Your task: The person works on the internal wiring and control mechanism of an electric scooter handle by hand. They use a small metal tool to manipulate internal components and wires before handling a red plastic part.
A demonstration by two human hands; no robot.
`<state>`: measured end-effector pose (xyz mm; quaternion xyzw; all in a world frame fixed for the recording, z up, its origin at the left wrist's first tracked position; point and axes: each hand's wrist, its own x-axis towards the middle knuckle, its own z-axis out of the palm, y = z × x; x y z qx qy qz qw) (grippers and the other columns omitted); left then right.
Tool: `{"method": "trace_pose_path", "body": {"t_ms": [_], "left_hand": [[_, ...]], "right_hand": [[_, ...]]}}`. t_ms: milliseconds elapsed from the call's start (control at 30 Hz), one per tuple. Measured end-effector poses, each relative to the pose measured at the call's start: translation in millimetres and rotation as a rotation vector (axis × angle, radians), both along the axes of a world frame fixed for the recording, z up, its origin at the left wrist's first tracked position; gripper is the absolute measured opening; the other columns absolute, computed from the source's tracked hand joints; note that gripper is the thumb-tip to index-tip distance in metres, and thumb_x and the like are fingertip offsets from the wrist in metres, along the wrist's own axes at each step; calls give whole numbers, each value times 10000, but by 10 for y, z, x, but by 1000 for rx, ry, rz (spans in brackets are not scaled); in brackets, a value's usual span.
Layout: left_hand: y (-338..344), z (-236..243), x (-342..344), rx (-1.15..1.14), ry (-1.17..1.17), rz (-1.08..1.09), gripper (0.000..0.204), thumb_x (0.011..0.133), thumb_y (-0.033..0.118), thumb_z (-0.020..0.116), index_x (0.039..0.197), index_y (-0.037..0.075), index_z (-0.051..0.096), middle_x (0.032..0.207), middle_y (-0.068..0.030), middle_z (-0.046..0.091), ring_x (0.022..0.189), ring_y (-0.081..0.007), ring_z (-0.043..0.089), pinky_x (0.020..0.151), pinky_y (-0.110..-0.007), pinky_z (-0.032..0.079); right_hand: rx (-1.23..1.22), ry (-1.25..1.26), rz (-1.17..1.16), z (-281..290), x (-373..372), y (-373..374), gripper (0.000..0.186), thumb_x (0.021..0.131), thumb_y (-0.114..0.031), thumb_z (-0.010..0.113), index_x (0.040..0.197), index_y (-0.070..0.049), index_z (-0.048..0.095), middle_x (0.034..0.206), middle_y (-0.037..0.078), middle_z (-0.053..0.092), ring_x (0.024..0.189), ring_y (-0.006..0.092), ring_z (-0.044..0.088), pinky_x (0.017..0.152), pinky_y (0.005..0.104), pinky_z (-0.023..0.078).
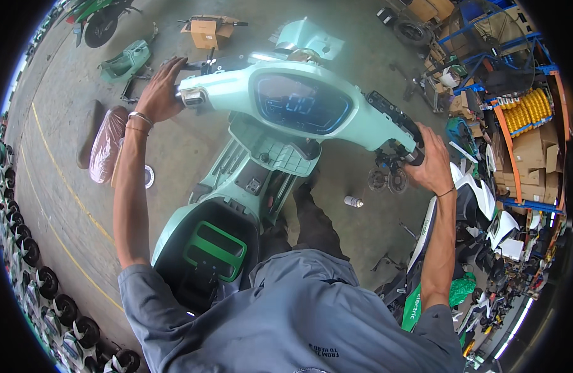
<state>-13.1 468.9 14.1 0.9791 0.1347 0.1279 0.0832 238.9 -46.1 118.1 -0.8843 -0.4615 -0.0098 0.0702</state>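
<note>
A mint-green scooter stands in front of me, its handlebar cover (pixel 224 90) spanning between my hands. The dashboard screen (pixel 302 104) is lit with blue digits. My left hand (pixel 161 94) is closed around the left handlebar end, fingers reaching over it beside the switch block; the grip is mostly hidden under the palm. At the other end, my right hand (pixel 433 163) wraps the black right grip (pixel 414 155). Near that hand, a black round-ended part (pixel 388 177) hangs below the bar. Under the missing seat, the open storage well (pixel 174 267) shows a green frame (pixel 217 248).
A spray can (pixel 353 201) lies on the floor. To the left are a plastic-wrapped seat (pixel 109 146) and a green body panel (pixel 126 60). A cardboard box (pixel 204 35) sits ahead. Shelving with a yellow coiled hose (pixel 527 112) and a white-green scooter (pixel 417 267) flank the right.
</note>
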Motion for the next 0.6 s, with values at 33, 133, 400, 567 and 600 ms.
{"method": "trace_pose_path", "body": {"t_ms": [33,133,400,567,600], "left_hand": [[-4,13,52,6,-20,-14,786,702,158,730,1408,-2,423,1442,-218,453,1389,-372,371,1171,-425,299],[-149,66,84,-66,-118,-12,645,666,127,719,1273,27,526,1276,-173,562,1256,-363,486,1037,-421,428],[-94,54,102,28,-190,-69,426,616,76,689,1024,49,568,1000,-133,567,1006,-366,538,840,-442,481],[-86,-20,46,56,-149,20,483,633,102,703,1102,58,599,1051,-138,578,1067,-356,542,887,-433,487],[-86,-37,21,58,-146,24,483,633,102,703,1102,58,599,1051,-138,578,1067,-356,542,887,-433,487]], "right_hand": [[-13,1,-8,-7,1,-17,807,553,-101,769,1302,0,485,1161,189,586,1074,394,559,949,451,423],[-1,18,-41,-16,-3,-47,800,560,-103,762,1303,-1,485,1168,185,586,1077,393,561,947,448,424],[13,-81,-21,0,-8,-23,833,586,-145,787,1342,-17,462,1204,178,561,1152,394,512,1007,455,408],[188,-257,-153,-121,-428,-22,740,696,-109,769,1360,-4,461,1268,173,540,1203,361,507,1010,472,409],[190,-253,-150,-208,-561,-58,740,696,-109,769,1360,-4,461,1268,173,540,1203,361,507,1010,472,409]]}}
